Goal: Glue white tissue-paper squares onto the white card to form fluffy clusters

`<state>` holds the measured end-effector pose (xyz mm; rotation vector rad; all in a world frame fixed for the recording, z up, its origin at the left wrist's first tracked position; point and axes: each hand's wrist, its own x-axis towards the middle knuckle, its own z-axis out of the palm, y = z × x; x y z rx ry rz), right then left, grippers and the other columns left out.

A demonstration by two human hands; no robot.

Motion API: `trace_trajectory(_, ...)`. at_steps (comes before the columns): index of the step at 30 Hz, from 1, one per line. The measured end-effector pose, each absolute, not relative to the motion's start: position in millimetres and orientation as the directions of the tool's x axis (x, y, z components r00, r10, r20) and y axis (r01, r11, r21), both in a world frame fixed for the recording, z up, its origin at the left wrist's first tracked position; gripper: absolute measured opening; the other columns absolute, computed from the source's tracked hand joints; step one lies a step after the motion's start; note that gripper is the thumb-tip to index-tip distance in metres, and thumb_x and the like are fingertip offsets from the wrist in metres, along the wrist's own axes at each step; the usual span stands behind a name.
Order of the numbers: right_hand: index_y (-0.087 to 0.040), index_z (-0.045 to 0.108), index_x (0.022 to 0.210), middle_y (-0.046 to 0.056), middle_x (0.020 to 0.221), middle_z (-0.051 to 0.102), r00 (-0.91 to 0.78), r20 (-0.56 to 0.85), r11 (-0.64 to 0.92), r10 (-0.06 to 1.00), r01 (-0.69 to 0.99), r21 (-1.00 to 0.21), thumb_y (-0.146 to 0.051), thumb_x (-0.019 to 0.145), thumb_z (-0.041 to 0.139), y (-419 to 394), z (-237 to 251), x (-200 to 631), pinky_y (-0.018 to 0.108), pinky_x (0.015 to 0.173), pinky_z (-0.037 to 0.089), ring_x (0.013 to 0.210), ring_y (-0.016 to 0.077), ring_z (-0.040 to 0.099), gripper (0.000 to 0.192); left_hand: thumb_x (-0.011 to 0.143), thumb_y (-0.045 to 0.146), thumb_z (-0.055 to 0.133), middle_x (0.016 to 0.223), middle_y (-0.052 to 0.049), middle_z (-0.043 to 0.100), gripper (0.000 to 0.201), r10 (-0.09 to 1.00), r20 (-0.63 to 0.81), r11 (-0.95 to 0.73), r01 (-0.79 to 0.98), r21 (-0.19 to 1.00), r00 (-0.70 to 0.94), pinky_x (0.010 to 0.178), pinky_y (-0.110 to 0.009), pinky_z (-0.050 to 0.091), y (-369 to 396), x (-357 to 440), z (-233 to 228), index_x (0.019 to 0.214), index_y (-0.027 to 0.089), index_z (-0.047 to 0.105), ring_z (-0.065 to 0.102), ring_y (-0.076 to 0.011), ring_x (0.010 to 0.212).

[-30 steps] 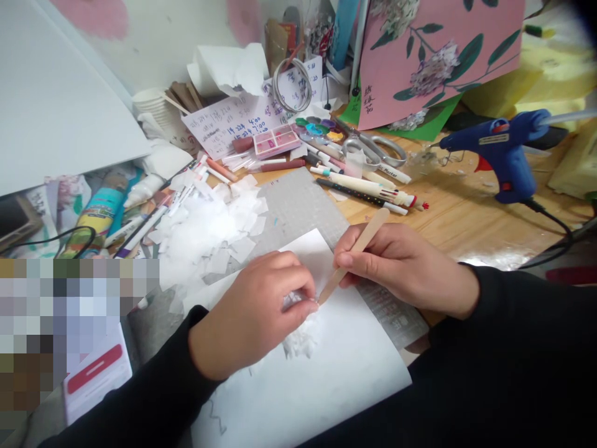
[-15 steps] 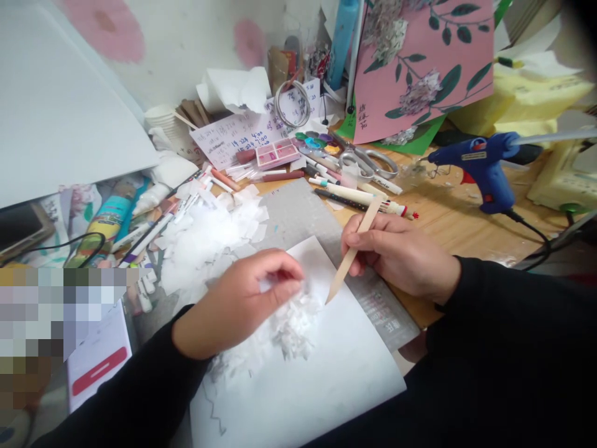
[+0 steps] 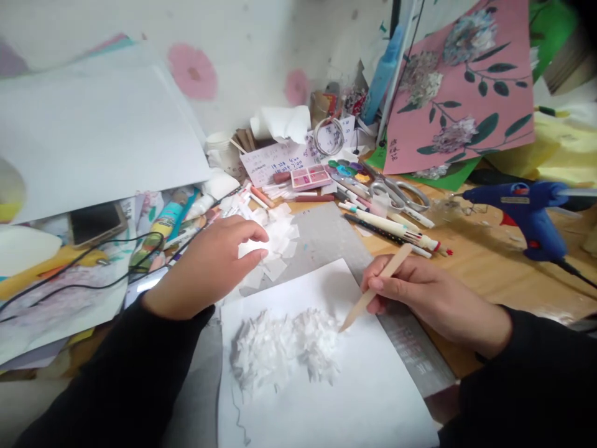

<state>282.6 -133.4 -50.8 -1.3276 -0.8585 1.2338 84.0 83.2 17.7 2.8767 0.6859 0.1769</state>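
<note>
My right hand (image 3: pixel 422 298) grips a pointed wooden stick (image 3: pixel 375 288), its tip touching the right edge of a fluffy cluster of crumpled white paper pieces (image 3: pixel 284 348) stuck on a white sheet (image 3: pixel 354 379). My left hand (image 3: pixel 209 264) reaches over a loose pile of small white paper squares (image 3: pixel 275 239) on the grey cutting mat (image 3: pixel 321 236), fingertips pinching at the pile. Whether a square is held between the fingers cannot be told.
A blue glue gun (image 3: pixel 527 211) lies at the right on the wooden desk. Scissors (image 3: pixel 396 190), pens (image 3: pixel 392 227) and a pink palette (image 3: pixel 308 177) crowd the back. A pink flower painting (image 3: pixel 461 93) leans behind. Large white sheets (image 3: pixel 93 137), a phone (image 3: pixel 96 223) and cables lie left.
My left hand has left the paper cluster and moved up-left to the pile of squares. The stick's tip stays at the cluster. The camera has tilted up and leftward.
</note>
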Motion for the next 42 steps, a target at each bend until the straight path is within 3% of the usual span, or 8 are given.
trace_trajectory(3, -0.022, 0.065, 0.082, 0.003, 0.074, 0.060, 0.212, -0.196, -0.157, 0.957, -0.190, -0.969, -0.040, 0.087, 0.062, -135, -53, 283, 0.030, 0.063, 0.044, 0.066, 0.0157, 0.057, 0.019, 0.084, 0.031, 0.053, 0.099, -0.004, 0.063, 0.016, 0.452, -0.017, -0.888, 0.452, 0.082, 0.892, 0.098, -0.043, 0.037, 98, 78, 15, 0.094, 0.022, 0.061, 0.056, -0.0247, 0.101)
trace_trajectory(10, -0.032, 0.070, 0.079, 0.007, 0.074, 0.061, 0.234, -0.196, -0.174, 0.952, -0.111, -0.979, -0.044, 0.084, 0.061, -134, -50, 282, 0.037, 0.065, 0.044, 0.068, 0.0217, 0.056, 0.016, 0.075, 0.021, 0.063, 0.101, -0.004, 0.060, 0.021, 0.395, -0.113, -0.911, 0.405, 0.082, 0.912, 0.087, -0.034, 0.044, 91, 83, -1, 0.097, 0.022, 0.063, 0.057, -0.0234, 0.098)
trace_trajectory(20, -0.029, 0.068, 0.083, 0.008, 0.074, 0.060, 0.224, -0.200, -0.192, 0.954, -0.057, -0.980, -0.046, 0.085, 0.059, -137, -53, 284, 0.039, 0.067, 0.043, 0.070, 0.0235, 0.057, 0.020, 0.077, 0.014, 0.056, 0.086, -0.005, 0.061, 0.007, 0.440, 0.034, -0.897, 0.441, -0.024, 0.897, 0.076, -0.037, 0.042, 79, 90, -17, 0.082, 0.019, 0.059, 0.056, -0.0253, 0.086)
trace_trajectory(26, -0.023, 0.067, 0.083, 0.001, 0.073, 0.061, 0.252, -0.238, -0.201, 0.938, -0.167, -0.965, -0.046, 0.083, 0.064, -136, -64, 283, 0.030, 0.064, 0.042, 0.068, 0.0171, 0.055, 0.023, 0.076, 0.006, 0.047, 0.071, -0.004, 0.058, 0.018, 0.495, 0.113, -0.866, 0.499, -0.010, 0.862, 0.067, -0.035, 0.038, 78, 92, -16, 0.062, 0.018, 0.051, 0.055, -0.0226, 0.074)
trace_trajectory(31, -0.021, 0.067, 0.085, 0.000, 0.071, 0.062, 0.237, -0.230, -0.166, 0.944, -0.264, -0.950, -0.040, 0.086, 0.063, -134, -61, 282, 0.027, 0.065, 0.041, 0.067, 0.0141, 0.055, 0.020, 0.077, 0.011, 0.050, 0.072, 0.002, 0.061, 0.013, 0.529, 0.195, -0.848, 0.509, 0.147, 0.826, 0.067, -0.029, 0.041, 57, 91, 7, 0.069, 0.020, 0.052, 0.057, -0.0153, 0.069)
trace_trajectory(34, -0.019, 0.066, 0.083, 0.000, 0.068, 0.063, 0.238, -0.202, -0.119, 0.950, -0.323, -0.939, -0.039, 0.085, 0.065, -131, -60, 282, 0.027, 0.063, 0.040, 0.064, 0.0135, 0.055, 0.020, 0.081, 0.018, 0.053, 0.071, 0.006, 0.062, 0.009, 0.563, 0.153, -0.757, 0.432, 0.491, 0.812, 0.063, -0.021, 0.045, 36, 91, 17, 0.073, 0.021, 0.054, 0.059, -0.0102, 0.066)
trace_trajectory(37, -0.018, 0.066, 0.083, 0.001, 0.068, 0.064, 0.243, -0.166, -0.074, 0.956, -0.350, -0.934, -0.037, 0.084, 0.067, -130, -60, 282, 0.027, 0.062, 0.041, 0.063, 0.0132, 0.056, 0.019, 0.082, 0.021, 0.056, 0.070, 0.006, 0.063, 0.008, 0.591, 0.000, -0.464, 0.339, 0.818, 0.807, 0.064, -0.021, 0.048, 24, 93, 17, 0.073, 0.021, 0.054, 0.063, -0.0111, 0.069)
trace_trajectory(42, -0.018, 0.065, 0.081, 0.000, 0.065, 0.064, 0.273, -0.113, -0.008, 0.955, -0.359, -0.933, -0.035, 0.085, 0.065, -130, -58, 282, 0.026, 0.061, 0.043, 0.062, 0.0131, 0.057, 0.017, 0.077, 0.016, 0.057, 0.065, 0.005, 0.061, 0.010, 0.553, -0.131, -0.312, 0.350, 0.883, 0.823, 0.060, -0.021, 0.045, 17, 95, 8, 0.069, 0.020, 0.052, 0.059, -0.0103, 0.064)
